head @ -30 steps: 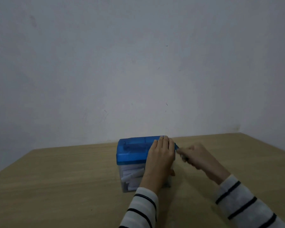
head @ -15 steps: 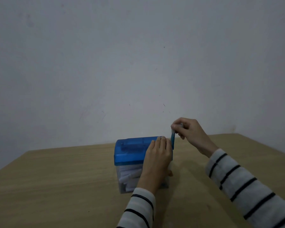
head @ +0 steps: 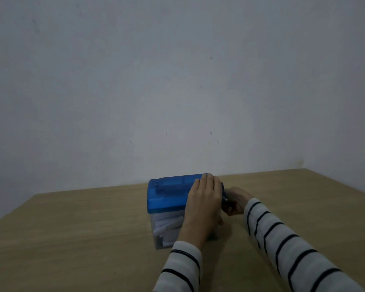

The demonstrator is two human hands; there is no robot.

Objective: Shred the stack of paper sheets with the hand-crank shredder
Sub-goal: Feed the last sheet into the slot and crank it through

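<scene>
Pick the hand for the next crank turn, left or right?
Right. The right hand already grips the crank at the shredder's right end. The left hand lies flat on the blue lid, steadying it, so it should stay put.

The hand-crank shredder (head: 167, 193) is standing upright, its translucent blue lid lying under the left fingers (head: 207, 182). White paper shreds (head: 167, 227) are filling its clear bin below them. Its blue crank (head: 224, 196) is sitting pinched in the right fingers (head: 233, 204).
</scene>
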